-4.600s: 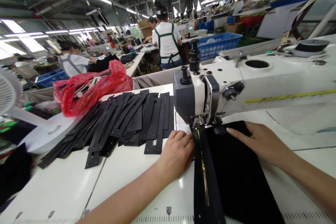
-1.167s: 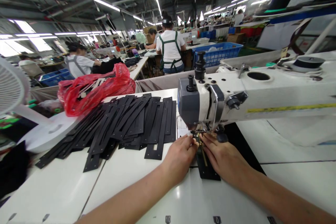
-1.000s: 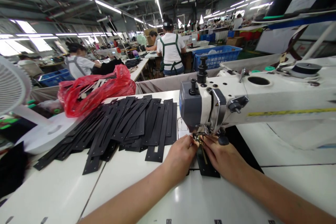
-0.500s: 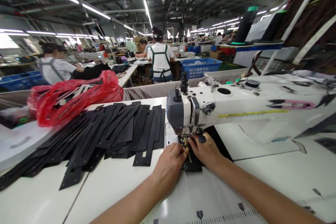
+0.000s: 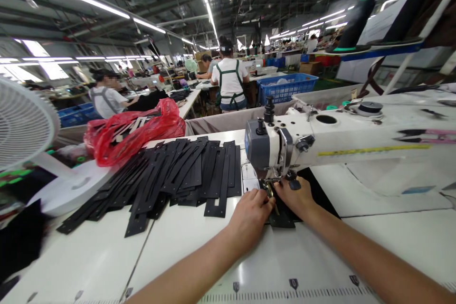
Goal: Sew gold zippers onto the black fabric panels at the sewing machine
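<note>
Nearest us, ruler marks (image 5: 294, 285) run along the front of the white bench (image 5: 199, 266). Beyond them, toward the bench's far edge, the black piece (image 5: 283, 219) lies under the head of the sewing machine (image 5: 261, 145), its near end pointing toward the front edge. Its gold zipper (image 5: 271, 191) runs between our two hands. Our left grip (image 5: 251, 213) is curled at the left side of the zipper, fingertips beside the metal; we cannot tell whether it pinches the piece. Our right grip (image 5: 297, 197) rests over the piece just right of the zipper, fingers reaching in below the machine head; we cannot tell if it clasps anything. Dark material spreads out past our right wrist.

Left of the machine, black slotted strips (image 5: 185, 171) lie heaped toward the far edge, with a white fan (image 5: 24, 123) to their left. Behind the strips sits a red plastic bag (image 5: 142, 130). Farther off are a blue basket (image 5: 285, 88) and a person in green apron straps (image 5: 230, 80).
</note>
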Tool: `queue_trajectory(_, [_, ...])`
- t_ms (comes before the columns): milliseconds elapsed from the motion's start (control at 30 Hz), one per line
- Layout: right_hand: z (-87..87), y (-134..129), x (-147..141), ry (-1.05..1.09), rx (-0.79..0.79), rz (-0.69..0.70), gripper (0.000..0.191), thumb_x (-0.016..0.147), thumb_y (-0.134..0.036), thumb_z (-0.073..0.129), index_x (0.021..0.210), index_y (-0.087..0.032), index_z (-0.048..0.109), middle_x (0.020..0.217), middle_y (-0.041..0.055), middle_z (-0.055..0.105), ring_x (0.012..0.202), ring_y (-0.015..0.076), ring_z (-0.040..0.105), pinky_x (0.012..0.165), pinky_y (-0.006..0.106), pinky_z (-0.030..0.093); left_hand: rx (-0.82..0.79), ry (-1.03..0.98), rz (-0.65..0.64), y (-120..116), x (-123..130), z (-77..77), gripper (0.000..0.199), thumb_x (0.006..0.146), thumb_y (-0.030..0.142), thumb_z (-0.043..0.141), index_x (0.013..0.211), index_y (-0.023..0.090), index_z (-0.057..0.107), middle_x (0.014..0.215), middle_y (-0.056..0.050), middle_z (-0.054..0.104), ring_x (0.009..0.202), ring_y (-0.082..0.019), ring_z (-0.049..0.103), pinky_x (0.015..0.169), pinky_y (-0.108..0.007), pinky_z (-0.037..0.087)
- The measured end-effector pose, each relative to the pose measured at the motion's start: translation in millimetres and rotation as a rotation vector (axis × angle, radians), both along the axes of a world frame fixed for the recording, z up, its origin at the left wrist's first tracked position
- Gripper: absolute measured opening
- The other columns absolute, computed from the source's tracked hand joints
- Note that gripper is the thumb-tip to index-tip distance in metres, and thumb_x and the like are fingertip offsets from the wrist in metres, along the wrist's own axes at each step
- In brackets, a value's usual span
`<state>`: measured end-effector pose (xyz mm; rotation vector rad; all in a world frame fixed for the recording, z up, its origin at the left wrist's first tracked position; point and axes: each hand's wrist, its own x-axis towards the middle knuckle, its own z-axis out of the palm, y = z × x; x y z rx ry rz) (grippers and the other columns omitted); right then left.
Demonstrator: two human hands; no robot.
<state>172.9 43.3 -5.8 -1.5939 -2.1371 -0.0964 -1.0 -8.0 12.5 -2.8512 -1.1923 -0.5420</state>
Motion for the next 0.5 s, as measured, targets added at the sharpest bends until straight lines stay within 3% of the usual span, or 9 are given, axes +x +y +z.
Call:
queue_trajectory(100, [7.3,-27.8,11.4,0.019,0.016,0.105,0.023,0.088,-0.031,0.049,0.086,-0.015,0.065,0.08,0.0084,0.066,0.075,0.019,0.063,0.068,0.031,0.051,0.005,-0.065,0.001,-2.8,-4.1,-3.3,0.029,0.09,0.014,0.044,0.117,0.014,0.053,0.105,-0.01,0.056,0.095,-0.021,0.053,0.081,-0.037,0.05])
queue_trajectory(167, [10.6,-53.1,20.7,0.02,0.044,0.262,0.035,0.083,-0.038,0.056,0.11,-0.015,0.06,0.108,0.0117,0.063,0.102,0.0238,0.057,0.087,0.037,0.047,-0.013,-0.119,-0.007,-5.6,-6.5,-6.0,0.028,0.089,0.013,0.045,0.116,0.013,0.053,0.113,-0.012,0.056,0.104,-0.021,0.053,0.089,-0.037,0.047])
queue_trajectory(233, [14.1,-70.8,27.6,0.045,0.019,0.441,0.037,0.085,-0.031,0.053,0.117,-0.015,0.057,0.122,0.0115,0.057,0.113,0.0254,0.051,0.096,0.042,0.042,-0.072,-0.15,-0.02,-7.6,-8.4,-5.8,0.026,0.087,0.013,0.047,0.11,0.013,0.057,0.117,-0.011,0.057,0.109,-0.021,0.053,0.094,-0.036,0.044])
queue_trajectory(333, [26.7,-65.9,29.6,0.136,-0.153,0.463,0.029,0.088,-0.019,0.041,0.104,-0.018,0.065,0.106,0.0078,0.066,0.097,0.0224,0.061,0.085,0.038,0.048,-0.177,-0.158,0.018,-5.3,-10.3,4.6,0.02,0.083,0.016,0.053,0.1,0.015,0.061,0.106,-0.008,0.065,0.099,-0.02,0.06,0.087,-0.033,0.049])
queue_trajectory(433, [46.8,-31.0,26.5,0.151,-0.299,0.441,0.023,0.086,-0.023,0.048,0.077,-0.02,0.069,0.069,0.0011,0.069,0.063,0.0188,0.064,0.059,0.028,0.05,-0.241,-0.161,0.107,5.3,-10.2,22.1,0.023,0.079,0.028,0.061,0.098,0.016,0.061,0.09,-0.004,0.068,0.079,-0.018,0.065,0.067,-0.026,0.052])
queue_trajectory(500, [58.3,-9.8,25.3,0.163,-0.364,0.441,0.024,0.083,-0.021,0.051,0.064,-0.018,0.066,0.057,-0.0004,0.066,0.053,0.0167,0.062,0.051,0.024,0.047,-0.26,-0.154,0.141,13.0,-7.6,30.5,0.025,0.076,0.034,0.065,0.092,0.016,0.062,0.084,-0.002,0.069,0.073,-0.017,0.065,0.061,-0.023,0.05])
